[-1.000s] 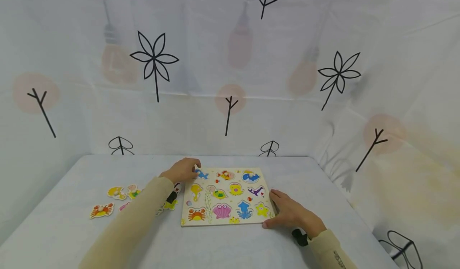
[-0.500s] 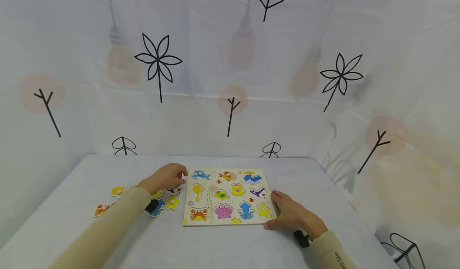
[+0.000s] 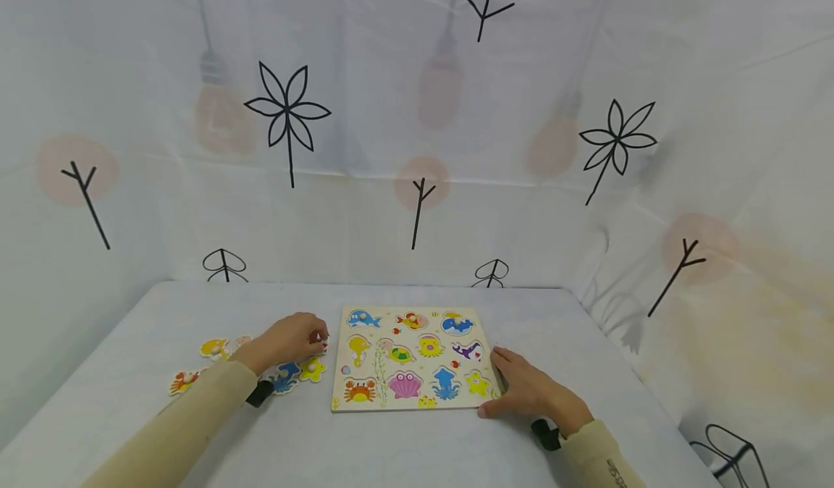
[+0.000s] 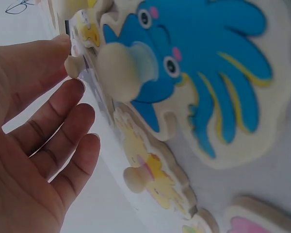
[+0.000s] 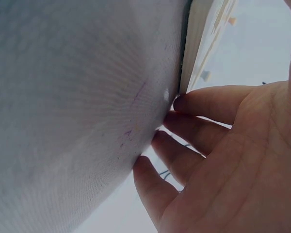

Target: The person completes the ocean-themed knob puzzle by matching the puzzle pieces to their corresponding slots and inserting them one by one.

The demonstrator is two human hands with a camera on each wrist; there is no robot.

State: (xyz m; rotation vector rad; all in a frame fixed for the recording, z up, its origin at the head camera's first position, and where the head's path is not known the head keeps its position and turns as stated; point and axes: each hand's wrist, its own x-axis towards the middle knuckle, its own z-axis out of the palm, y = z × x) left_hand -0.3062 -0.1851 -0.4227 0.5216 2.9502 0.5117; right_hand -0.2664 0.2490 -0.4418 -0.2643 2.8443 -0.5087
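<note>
My left hand is over the loose puzzle pieces left of the board; in the left wrist view its thumb and index finger pinch the wooden knob of a piece with a little purple showing. My hand hides most of that piece. Close by lie a blue squid piece and a yellow star piece. My right hand rests at the near right corner of the pale puzzle board, fingers extended along its right edge and thumb at its front. In the right wrist view a fingertip touches the board's side.
Further left lie a crab piece and a yellow piece, with others partly behind my left arm. A white cloth covers the table. Patterned white curtains hang behind it and at the sides.
My left hand has moved from the board's far left corner, left and nearer to me, down to the loose pieces. A blue whale piece sits in that corner. My right hand stays at the board.
</note>
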